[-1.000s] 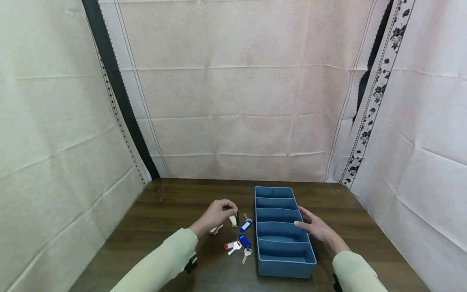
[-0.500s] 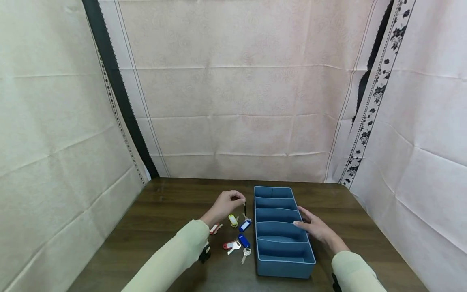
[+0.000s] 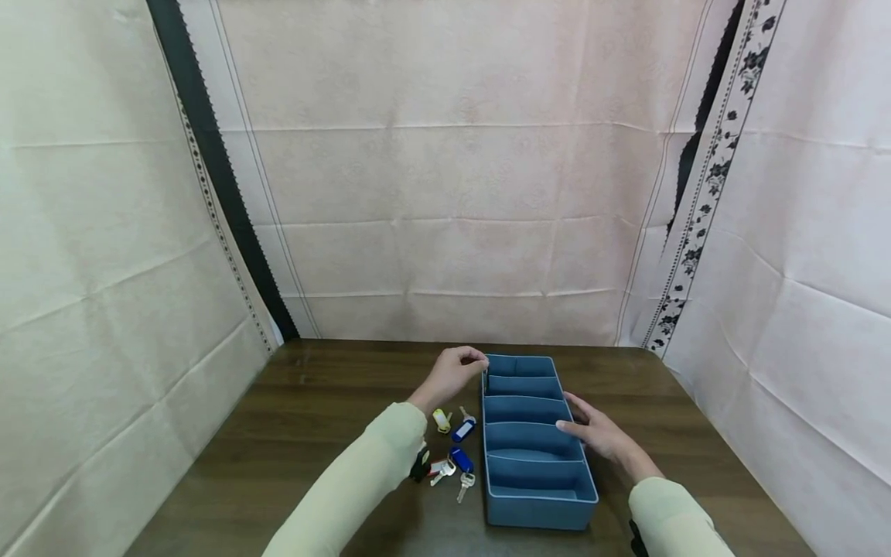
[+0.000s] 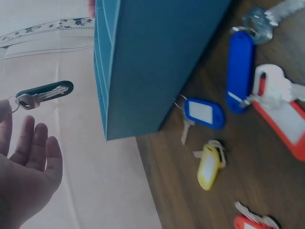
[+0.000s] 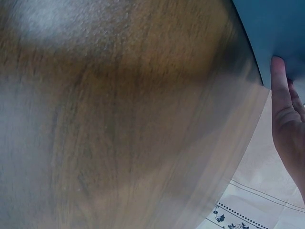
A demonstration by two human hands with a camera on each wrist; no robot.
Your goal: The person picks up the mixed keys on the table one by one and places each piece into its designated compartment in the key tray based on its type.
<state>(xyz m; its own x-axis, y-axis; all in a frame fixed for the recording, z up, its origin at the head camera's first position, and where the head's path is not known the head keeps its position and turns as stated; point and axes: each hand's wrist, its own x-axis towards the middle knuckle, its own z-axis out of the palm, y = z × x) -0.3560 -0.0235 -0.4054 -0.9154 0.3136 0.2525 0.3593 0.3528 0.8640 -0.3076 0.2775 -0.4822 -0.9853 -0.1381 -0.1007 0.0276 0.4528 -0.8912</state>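
My left hand [image 3: 448, 377] is at the far left rim of a blue divided box [image 3: 539, 512]. Its thumb and finger pinch the ring of a key with a dark green tag [image 4: 66, 88], which hangs clear of the table, the other fingers loosely bent. In the head view that tag is a thin dark strip against the box. My right hand [image 3: 602, 435] rests on the box's right side, thumb at the rim, straight fingers [image 5: 281, 90] along the outer wall. Left of the box lie tagged keys: a yellow one [image 3: 442, 420], blue ones [image 3: 462, 459] and red ones [image 4: 245, 223].
The box runs lengthwise away from me, with several compartments side by side. Under it is a dark wooden table [image 3: 278, 464]. Pale cloth [image 3: 445, 193] hangs behind the table and on both sides. My left sleeve [image 3: 362, 480] crosses over the table beside the keys.
My left hand has lifted the green-tagged key from beside the yellow one and carried it away from me and right, up to the box's far left rim. My right hand has stayed on the box.
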